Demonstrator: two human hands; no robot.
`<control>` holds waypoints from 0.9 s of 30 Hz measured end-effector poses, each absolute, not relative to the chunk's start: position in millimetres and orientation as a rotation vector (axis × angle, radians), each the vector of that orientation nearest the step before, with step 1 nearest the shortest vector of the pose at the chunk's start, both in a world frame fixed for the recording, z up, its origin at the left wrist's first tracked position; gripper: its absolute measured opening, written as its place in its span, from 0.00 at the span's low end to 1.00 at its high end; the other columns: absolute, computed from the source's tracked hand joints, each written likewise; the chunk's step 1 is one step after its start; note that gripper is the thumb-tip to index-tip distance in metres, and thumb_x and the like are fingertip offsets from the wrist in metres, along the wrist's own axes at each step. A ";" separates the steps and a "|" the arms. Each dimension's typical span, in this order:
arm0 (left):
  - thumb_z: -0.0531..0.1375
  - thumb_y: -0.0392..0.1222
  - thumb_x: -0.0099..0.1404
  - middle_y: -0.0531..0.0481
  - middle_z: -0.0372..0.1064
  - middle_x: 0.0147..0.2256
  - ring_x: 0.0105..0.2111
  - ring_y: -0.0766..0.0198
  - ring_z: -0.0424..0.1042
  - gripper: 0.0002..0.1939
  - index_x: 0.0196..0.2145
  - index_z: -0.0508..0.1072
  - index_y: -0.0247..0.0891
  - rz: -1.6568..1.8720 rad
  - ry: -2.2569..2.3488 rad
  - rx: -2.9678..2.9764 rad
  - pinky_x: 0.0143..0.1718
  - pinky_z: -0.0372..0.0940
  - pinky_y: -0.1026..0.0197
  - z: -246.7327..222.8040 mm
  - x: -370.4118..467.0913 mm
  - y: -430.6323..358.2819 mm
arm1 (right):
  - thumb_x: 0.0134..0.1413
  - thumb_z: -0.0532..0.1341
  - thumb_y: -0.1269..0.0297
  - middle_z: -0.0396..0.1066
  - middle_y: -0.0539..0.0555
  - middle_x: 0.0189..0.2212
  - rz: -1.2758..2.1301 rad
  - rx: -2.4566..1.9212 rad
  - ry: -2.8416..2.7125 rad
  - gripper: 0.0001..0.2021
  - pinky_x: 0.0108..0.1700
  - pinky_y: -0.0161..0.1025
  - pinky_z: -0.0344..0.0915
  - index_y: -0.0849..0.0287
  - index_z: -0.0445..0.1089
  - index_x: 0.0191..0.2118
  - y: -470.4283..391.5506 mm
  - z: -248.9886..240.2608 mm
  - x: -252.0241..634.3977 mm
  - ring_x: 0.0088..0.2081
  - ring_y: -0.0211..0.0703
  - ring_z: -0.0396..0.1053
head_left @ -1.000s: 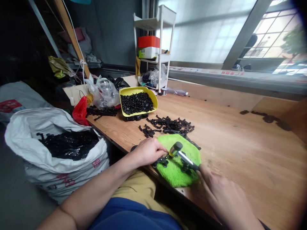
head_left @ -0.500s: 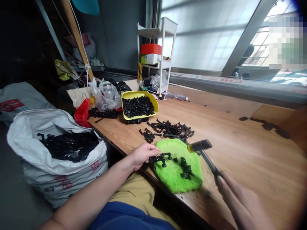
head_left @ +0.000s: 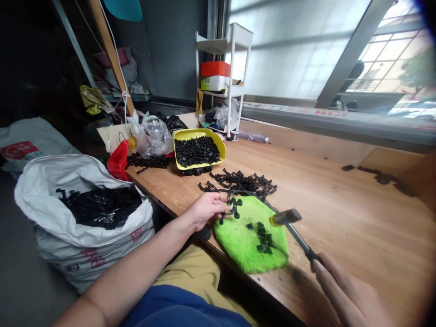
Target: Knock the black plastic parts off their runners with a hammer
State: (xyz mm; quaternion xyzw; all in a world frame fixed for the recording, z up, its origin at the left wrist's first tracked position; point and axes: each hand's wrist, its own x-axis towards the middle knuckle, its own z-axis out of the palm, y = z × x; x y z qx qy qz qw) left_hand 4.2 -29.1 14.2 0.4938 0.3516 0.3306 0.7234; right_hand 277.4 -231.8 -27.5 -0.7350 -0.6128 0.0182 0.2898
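My left hand [head_left: 211, 210] pinches a branched black plastic piece [head_left: 235, 208] with knobbed ends, over the left edge of a bright green fuzzy cloth [head_left: 238, 254]. In my right hand [head_left: 344, 286] is the handle of a mallet [head_left: 285, 217] with a dark head and a yellow face, held over the cloth's right side. Small loose black parts [head_left: 264, 238] lie in a cluster on the cloth. Just behind the cloth spreads a pile of similar branched black pieces [head_left: 247, 181].
A yellow scoop-shaped tray [head_left: 222, 152] full of small black parts stands farther back. On the left, a white woven sack [head_left: 37, 181] holds more black pieces. A white shelf rack [head_left: 231, 91] rises at the back of the wooden table [head_left: 327, 204]. A red bag [head_left: 118, 161] sits at the left edge.
My left hand has risen slightly, lifting and turning the black piece. The mallet head has dropped a little and stays above the cloth.
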 end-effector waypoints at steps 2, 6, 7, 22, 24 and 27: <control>0.65 0.28 0.51 0.50 0.69 0.23 0.21 0.70 0.72 0.09 0.27 0.66 0.29 0.732 0.754 1.030 0.18 0.60 0.75 18.0 18.0 -27.1 | 0.60 0.50 0.50 0.67 0.53 0.45 0.119 -1.975 -1.639 0.19 0.45 0.45 0.66 0.55 0.72 0.43 -231.3 -30.5 278.3 0.45 0.55 0.66; 0.62 0.24 0.53 0.49 0.69 0.23 0.22 0.67 0.73 0.09 0.28 0.64 0.29 0.664 0.723 0.968 0.20 0.65 0.74 22.3 43.2 -25.6 | 0.60 0.50 0.50 0.68 0.54 0.44 0.168 -1.976 -1.629 0.20 0.41 0.39 0.68 0.56 0.71 0.45 -232.4 -37.9 284.3 0.45 0.53 0.66; 0.61 0.23 0.53 0.49 0.69 0.24 0.21 0.67 0.73 0.09 0.29 0.64 0.29 0.645 0.738 0.977 0.19 0.65 0.73 22.5 48.1 -25.3 | 0.60 0.51 0.50 0.68 0.54 0.44 0.160 -1.966 -1.636 0.19 0.42 0.41 0.67 0.56 0.72 0.44 -233.3 -39.4 286.3 0.45 0.54 0.66; 0.58 0.23 0.56 0.53 0.67 0.21 0.16 0.70 0.69 0.13 0.34 0.58 0.31 0.602 0.863 1.107 0.19 0.67 0.69 17.5 59.2 -28.8 | 0.60 0.48 0.45 0.69 0.53 0.44 0.212 -2.012 -1.641 0.23 0.33 0.35 0.69 0.55 0.70 0.45 -228.1 -30.2 274.3 0.45 0.51 0.66; 0.59 0.23 0.56 0.54 0.66 0.20 0.16 0.69 0.69 0.13 0.33 0.57 0.32 0.605 0.869 1.119 0.20 0.67 0.68 17.5 58.5 -30.0 | 0.60 0.47 0.45 0.70 0.53 0.42 0.152 -2.020 -1.656 0.22 0.30 0.36 0.69 0.55 0.69 0.46 -226.8 -27.0 267.9 0.44 0.52 0.67; 0.59 0.23 0.55 0.55 0.66 0.19 0.15 0.68 0.69 0.15 0.34 0.56 0.33 0.629 0.876 1.140 0.20 0.68 0.66 16.3 58.3 -30.4 | 0.59 0.47 0.45 0.72 0.56 0.36 -0.018 -2.026 -1.652 0.23 0.27 0.40 0.67 0.55 0.69 0.45 -221.4 -17.4 252.7 0.36 0.55 0.70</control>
